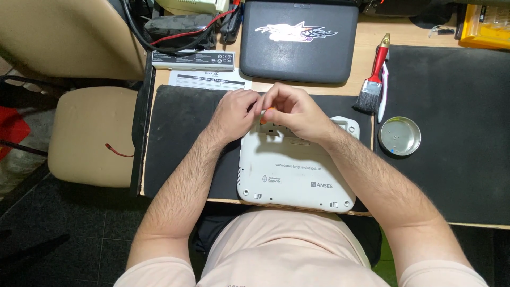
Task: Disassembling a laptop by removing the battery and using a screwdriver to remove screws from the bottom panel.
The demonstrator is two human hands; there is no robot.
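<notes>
A small white laptop (295, 175) lies upside down on a black mat (180, 133) at the desk's near edge. Both my hands meet over its far edge, at the battery bay. My right hand (295, 111) is closed around a small orange object (269, 110), perhaps a tool handle, of which only a sliver shows. My left hand (234, 114) is curled beside it, fingertips touching the right hand's fingers; what it grips is hidden.
A dark closed laptop (297, 40) lies at the back. A grey battery pack (193, 59) and a paper sheet (210, 81) sit back left. A red-handled brush (373, 77) and a round metal dish (400, 136) lie right. A beige chair (87, 135) stands left.
</notes>
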